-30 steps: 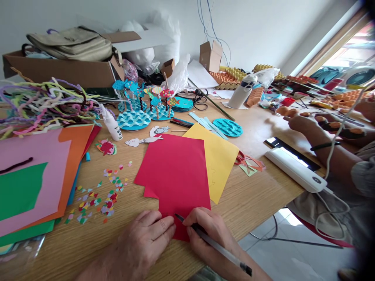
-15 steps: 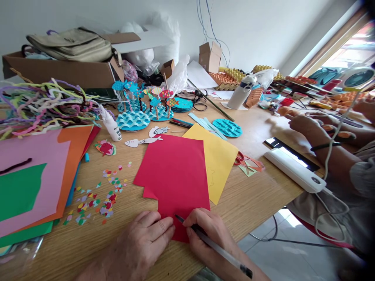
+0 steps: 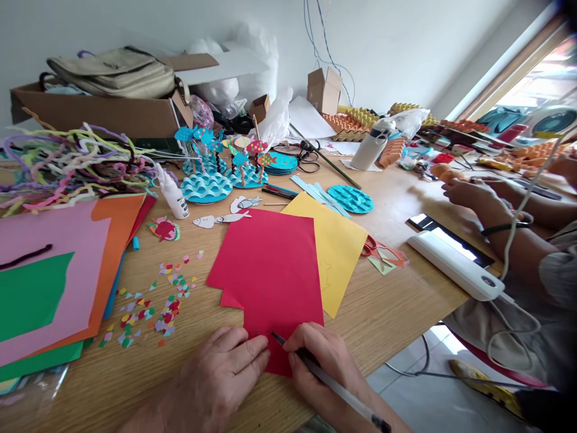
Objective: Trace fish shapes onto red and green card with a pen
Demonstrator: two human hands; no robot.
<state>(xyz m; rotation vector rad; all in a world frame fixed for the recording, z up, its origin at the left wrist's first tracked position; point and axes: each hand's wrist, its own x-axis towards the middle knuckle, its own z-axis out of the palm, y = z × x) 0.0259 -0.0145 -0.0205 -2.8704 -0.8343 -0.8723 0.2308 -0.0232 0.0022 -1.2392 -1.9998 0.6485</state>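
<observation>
My pen tip has hardly shifted on the red paper.

My left hand (image 3: 225,373) lies flattened, fingers together, on the near left edge of the red paper (image 3: 270,270), which spreads out beyond both hands over the yellow paper (image 3: 345,252); my right hand (image 3: 322,361) grips the pen (image 3: 338,388), its tip between them by faint marks. Both hands stay put, so I judge the marking is at the same spot. Only a co-worker's shoe (image 3: 500,397) has appeared, well beyond my right hand.

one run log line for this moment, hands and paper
left hand: rests on red paper | right hand: holds pen, tip at red paper | yellow paper: partly under red paper
</observation>
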